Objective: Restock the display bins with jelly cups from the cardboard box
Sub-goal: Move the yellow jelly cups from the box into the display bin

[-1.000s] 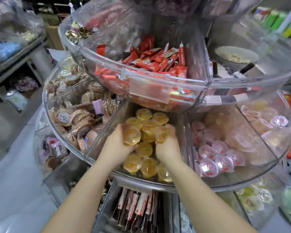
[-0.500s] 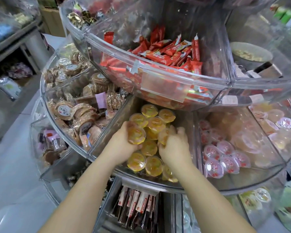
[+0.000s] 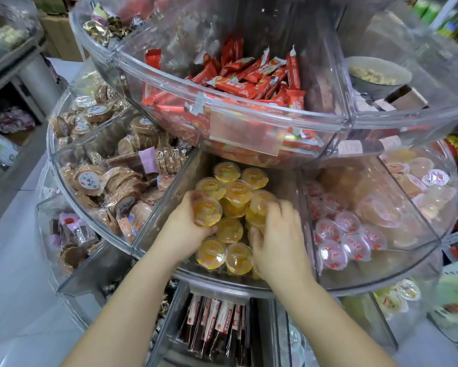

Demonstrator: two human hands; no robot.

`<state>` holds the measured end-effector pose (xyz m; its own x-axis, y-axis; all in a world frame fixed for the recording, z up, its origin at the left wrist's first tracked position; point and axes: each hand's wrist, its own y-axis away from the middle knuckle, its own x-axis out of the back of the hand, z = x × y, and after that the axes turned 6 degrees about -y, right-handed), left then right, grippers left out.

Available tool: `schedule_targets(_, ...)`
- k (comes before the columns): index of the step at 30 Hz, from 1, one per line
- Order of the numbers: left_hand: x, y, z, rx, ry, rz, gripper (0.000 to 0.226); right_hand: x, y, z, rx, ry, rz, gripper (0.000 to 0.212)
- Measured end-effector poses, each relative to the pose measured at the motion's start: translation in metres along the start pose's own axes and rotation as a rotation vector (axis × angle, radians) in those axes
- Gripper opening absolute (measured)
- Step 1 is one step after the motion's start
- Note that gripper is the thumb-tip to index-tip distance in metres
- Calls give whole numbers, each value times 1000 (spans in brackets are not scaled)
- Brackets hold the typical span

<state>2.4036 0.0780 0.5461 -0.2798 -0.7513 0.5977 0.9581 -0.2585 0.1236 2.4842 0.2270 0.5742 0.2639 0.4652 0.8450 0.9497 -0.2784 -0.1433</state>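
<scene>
Both my hands are inside a clear wedge-shaped display bin (image 3: 159, 215) on the middle tier, which holds several orange jelly cups (image 3: 233, 192). My left hand (image 3: 185, 229) grips one orange jelly cup (image 3: 206, 211) at the bin's left side, lid facing up. My right hand (image 3: 278, 239) lies curled over cups at the bin's right side and its fingers close round an orange cup (image 3: 261, 203). More orange cups (image 3: 238, 258) lie near the front wall between my wrists. The cardboard box is out of view.
The bin to the right holds pink jelly cups (image 3: 341, 239). The left bin holds wrapped round biscuits (image 3: 90, 181). A higher tier with red snack bars (image 3: 249, 83) overhangs the orange bin. Dark packets (image 3: 217, 324) stand in the tier below.
Both hands have stayed in the orange bin. The right hand has shifted slightly and blurs with motion over the cups. The view has tilted up and closer.
</scene>
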Motion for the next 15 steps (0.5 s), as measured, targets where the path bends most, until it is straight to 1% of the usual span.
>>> schedule_targets(1,0,0,0,3,5,0,72,0,4,0,-64,-101,-90,44)
schedule_targets(2,0,0,0,9,14,-3,72,-2,5,0,-187,-244,-217,45)
schedule_targets(3,0,0,0,16,24,-9,71,-4,4,0,-349,-408,-343,47)
schedule_targets(4,0,0,1,20,32,-15,71,-7,1,1,-506,-582,-412,48)
schedule_targets(5,1,0,1,21,36,-20,70,-12,-4,4,-637,-753,-410,46)
schedule_targets(6,1,0,1,19,37,-23,69,-17,-12,8,-749,-913,-373,44)
schedule_targets(7,2,0,2,19,35,-25,69,-22,-21,11,-834,-1056,-331,38)
schedule_targets(8,2,1,3,19,33,-27,68,-26,-30,13,-891,-1146,-289,33)
schedule_targets(9,2,1,3,21,33,-28,68,-30,-37,13,-928,-1183,-246,29)
schedule_targets(12,1,2,4,23,52,-26,67,-45,-50,15,-969,-1207,-166,36)
schedule_targets(15,1,1,3,13,49,-17,67,-61,-55,19,-869,-1170,-55,36)
